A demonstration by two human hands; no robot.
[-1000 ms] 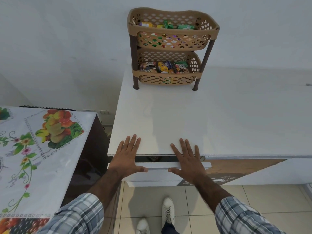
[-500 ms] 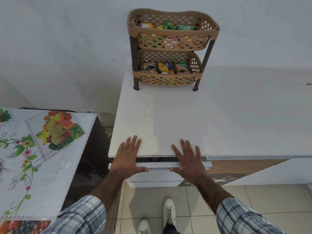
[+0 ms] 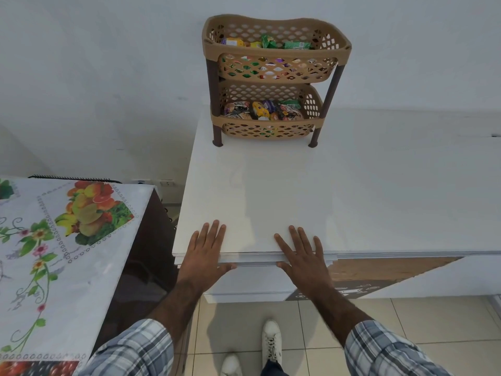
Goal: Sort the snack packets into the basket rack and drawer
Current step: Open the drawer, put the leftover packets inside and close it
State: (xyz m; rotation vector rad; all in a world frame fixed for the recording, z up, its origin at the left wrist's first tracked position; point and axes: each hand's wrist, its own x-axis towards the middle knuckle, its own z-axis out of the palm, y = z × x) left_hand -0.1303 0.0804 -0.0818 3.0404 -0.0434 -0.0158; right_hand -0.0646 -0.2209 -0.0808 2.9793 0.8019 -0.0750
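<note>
Wall (image 3: 108, 77): plain white, fills the upper part of the frame behind everything.
Table (image 3: 352, 199): white top, runs from the centre to the right edge; its near edge crosses the lower middle.
Side table (image 3: 54, 253): left of the frame, lower than the table, under a cloth printed with fruit and flowers.
Floor (image 3: 406, 321): pale tiles along the bottom.
Rack (image 3: 276, 51): tan two-tier basket on dark brown posts, upright at the table's far left corner, top centre of the frame, against the wall.
Drawer (image 3: 252, 280): white front directly beneath the table's near edge, lower centre; its top lip sits close under the tabletop and nothing of the inside shows.
Sleeves (image 3: 385, 351): plaid, at the bottom corners.
Left grip (image 3: 202, 253): flat and wide, fingers straight on the tabletop at its near edge, thumb spread against the drawer's lip, holding nothing.
Right grip (image 3: 305, 260): likewise flat and wide, fingers on the tabletop, thumb at the drawer's lip, holding nothing; well apart from the left.
Shoes (image 3: 272, 340): white, bottom centre on the floor.
Packets (image 3: 260, 109): coloured snack packs heaped in both baskets of the rack.
Socket (image 3: 166, 183): low on the wall, between the two tables.
</note>
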